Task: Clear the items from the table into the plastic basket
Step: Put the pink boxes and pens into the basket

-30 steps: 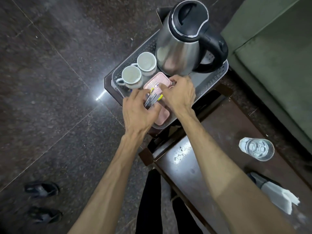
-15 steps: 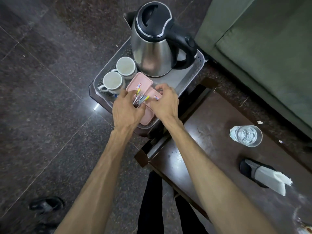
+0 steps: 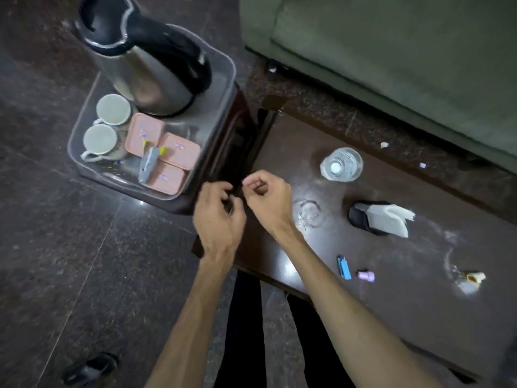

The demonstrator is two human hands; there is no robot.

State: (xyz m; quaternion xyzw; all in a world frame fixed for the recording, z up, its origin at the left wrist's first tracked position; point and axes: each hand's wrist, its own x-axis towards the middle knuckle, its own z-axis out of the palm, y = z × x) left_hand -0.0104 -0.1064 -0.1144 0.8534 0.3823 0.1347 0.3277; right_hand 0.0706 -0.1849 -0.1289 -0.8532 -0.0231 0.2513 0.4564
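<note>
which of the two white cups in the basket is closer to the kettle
The upper cup, right beside the kettle; the other cup sits nearer the basket's front corner.

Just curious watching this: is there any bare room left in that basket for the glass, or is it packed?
The plastic basket is crowded on its left: kettle, two cups, pink boxes with sachets on top. Bare floor shows on its right side, between the kettle, the boxes and the right wall. The glass stands on the table.
</note>
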